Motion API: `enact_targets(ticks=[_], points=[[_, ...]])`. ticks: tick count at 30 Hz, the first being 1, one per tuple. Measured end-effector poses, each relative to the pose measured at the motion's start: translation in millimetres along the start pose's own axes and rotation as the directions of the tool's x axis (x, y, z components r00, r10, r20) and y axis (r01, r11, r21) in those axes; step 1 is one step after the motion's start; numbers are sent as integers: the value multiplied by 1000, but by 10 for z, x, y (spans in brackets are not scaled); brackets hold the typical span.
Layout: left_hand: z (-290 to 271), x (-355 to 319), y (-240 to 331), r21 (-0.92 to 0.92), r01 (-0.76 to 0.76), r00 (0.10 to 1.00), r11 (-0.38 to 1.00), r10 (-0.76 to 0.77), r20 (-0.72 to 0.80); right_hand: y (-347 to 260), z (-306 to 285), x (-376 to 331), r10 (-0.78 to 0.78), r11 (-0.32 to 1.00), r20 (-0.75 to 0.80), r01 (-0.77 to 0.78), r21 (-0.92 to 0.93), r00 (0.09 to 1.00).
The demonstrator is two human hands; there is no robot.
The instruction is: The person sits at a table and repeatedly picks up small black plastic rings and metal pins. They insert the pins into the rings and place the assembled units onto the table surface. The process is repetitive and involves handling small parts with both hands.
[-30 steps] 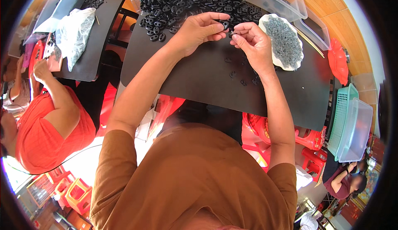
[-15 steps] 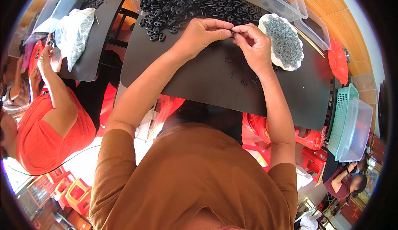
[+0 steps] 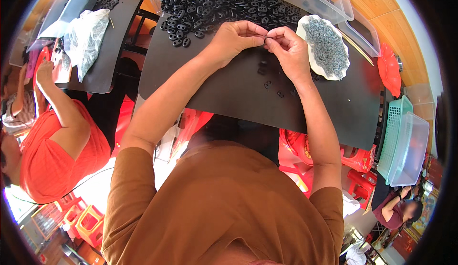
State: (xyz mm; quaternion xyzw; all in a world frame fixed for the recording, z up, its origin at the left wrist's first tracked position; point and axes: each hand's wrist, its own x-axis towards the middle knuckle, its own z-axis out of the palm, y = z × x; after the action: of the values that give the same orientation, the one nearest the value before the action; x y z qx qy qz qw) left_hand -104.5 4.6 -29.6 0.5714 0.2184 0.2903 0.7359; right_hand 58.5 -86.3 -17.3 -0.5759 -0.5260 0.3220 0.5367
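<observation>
Left hand (image 3: 236, 40) and right hand (image 3: 292, 51) are pinching narrow, fingertips meeting around a small dark part (image 3: 265, 40), mostly hidden, presumably so it's steadied from both sides. Loose black pieces (image 3: 267, 84) are lying just below the fingers; the white scalloped dish (image 3: 317, 67) of grey bits is sitting right, heaped two-hole black pieces (image 3: 219, 2) are lying beyond, likely for short reaches.

Left hand (image 3: 236, 40) and right hand (image 3: 292, 52): two; small dark piece (image 3: 265, 39) between them: one, mostly hidden; black oval pieces (image 3: 214, 5), heaped: too many to count; loose dark pieces (image 3: 280, 94): at least four; dark tables (image 3: 214, 90): two; white scalloped dish (image 3: 317, 67): one; grey bits (image 3: 327, 45) inside: too many to count; red scalloped dish (image 3: 390, 71): one; green basket (image 3: 393, 126): one; other people (image 3: 67, 145): at least three
</observation>
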Motion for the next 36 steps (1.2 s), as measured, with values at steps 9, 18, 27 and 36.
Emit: enact_targets(ticks=[9,18,27,36], points=[[141,-551,329,712,-354,932,606,288,219,-11,-192,50,-13,999,-61,10,-52,998],[356,-747,139,822,-383,921,422,250,300,-51,-225,22,-100,993,-97,94,-65,990],[352,-227,64,727,-465,878,505,367,307,-58,-351,70,-130,991,-204,123,-47,970],[395,-40,29,774,-493,868,398,291,404,-72,-356,51,-132,991,-215,127,-38,967]])
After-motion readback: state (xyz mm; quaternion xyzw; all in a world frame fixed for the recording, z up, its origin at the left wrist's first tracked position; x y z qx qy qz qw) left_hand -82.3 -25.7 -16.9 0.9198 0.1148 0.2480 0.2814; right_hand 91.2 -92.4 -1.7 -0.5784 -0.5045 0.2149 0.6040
